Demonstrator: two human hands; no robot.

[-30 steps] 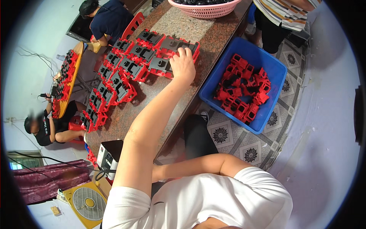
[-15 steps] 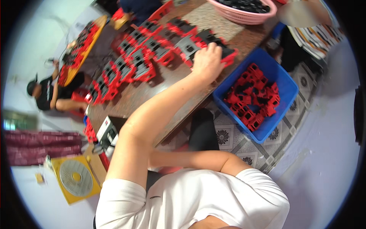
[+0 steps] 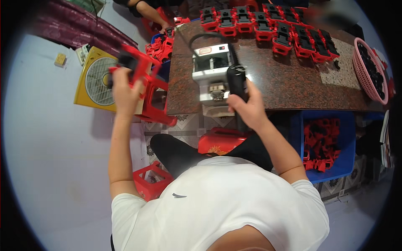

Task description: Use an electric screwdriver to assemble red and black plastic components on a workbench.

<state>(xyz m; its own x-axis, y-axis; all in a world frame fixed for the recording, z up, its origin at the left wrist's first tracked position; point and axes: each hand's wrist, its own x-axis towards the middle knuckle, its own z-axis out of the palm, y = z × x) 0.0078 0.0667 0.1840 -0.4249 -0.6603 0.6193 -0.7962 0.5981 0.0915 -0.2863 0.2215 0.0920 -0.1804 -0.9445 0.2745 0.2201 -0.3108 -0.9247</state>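
My left hand (image 3: pixel 124 95) is closed around a red plastic frame with black parts (image 3: pixel 143 62), raised left of the table and slightly blurred. My right hand (image 3: pixel 253 109) grips a black electric screwdriver (image 3: pixel 237 81) whose coiled cord loops up behind it. Directly beside the screwdriver, at the table's near edge, stands a white benchtop machine (image 3: pixel 212 73) with a metal piece at its front, probably a screw feeder. The screwdriver's tip is hard to make out. Several red frames topped with black plates (image 3: pixel 283 37) stand in rows at the far side of the table.
The stone table (image 3: pixel 184 94) spans the middle. A pink basket (image 3: pixel 363 79) of black parts is at its right. A blue bin (image 3: pixel 350 146) of red parts sits below. Red stools (image 3: pixel 167 119), a yellow fan (image 3: pixel 93 75) and another person's arm (image 3: pixel 153 16) are leftward.
My left hand has left the rows of frames and now holds a red frame out to the left. My right hand, hidden before, now shows with the screwdriver. The view has turned.
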